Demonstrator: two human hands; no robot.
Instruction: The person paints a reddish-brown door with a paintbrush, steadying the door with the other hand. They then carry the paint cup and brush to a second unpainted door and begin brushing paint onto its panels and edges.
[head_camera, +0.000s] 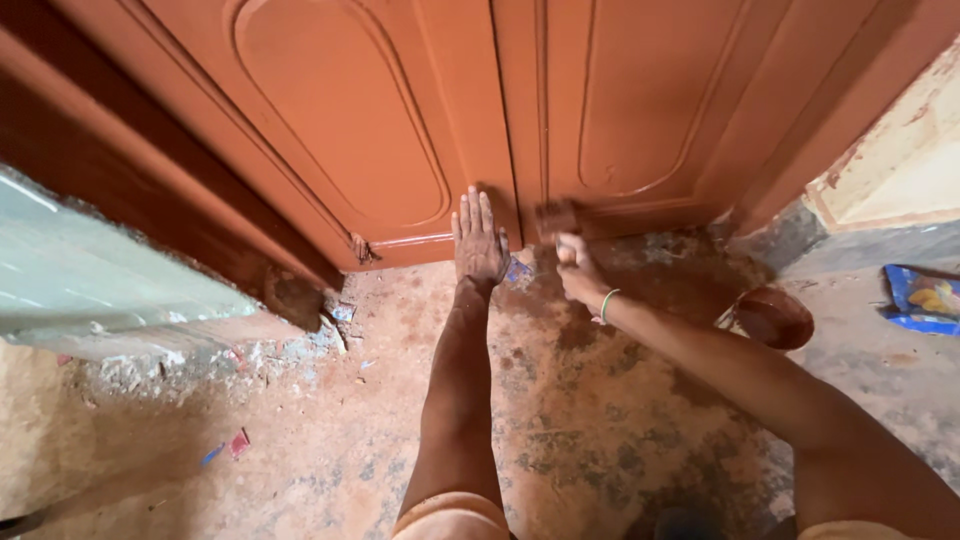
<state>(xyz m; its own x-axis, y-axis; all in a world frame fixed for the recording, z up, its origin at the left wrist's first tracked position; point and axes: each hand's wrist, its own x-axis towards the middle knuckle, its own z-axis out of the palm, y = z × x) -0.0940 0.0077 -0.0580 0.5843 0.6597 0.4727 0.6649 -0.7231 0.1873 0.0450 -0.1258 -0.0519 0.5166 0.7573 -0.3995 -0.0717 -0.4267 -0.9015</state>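
I judge I'm mid-coat along the bottom rail of the orange-brown door: my left hand lies flat, fingers spread, against it while my right hand grips the paintbrush, so the next stroke calls for steady sideways pressure.

A stained concrete floor bears a brown paint bowl and a blue wrapper.

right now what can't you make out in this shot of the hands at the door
Head view only:
- Paintbrush: blurred by motion, bristles unclear.
- Right hand: its grip on the handle is smeared.
- Left hand: palm hidden, pressed flat on the door.
- Bowl: partly behind the right forearm.
- Blue packet: cut off by the right edge.
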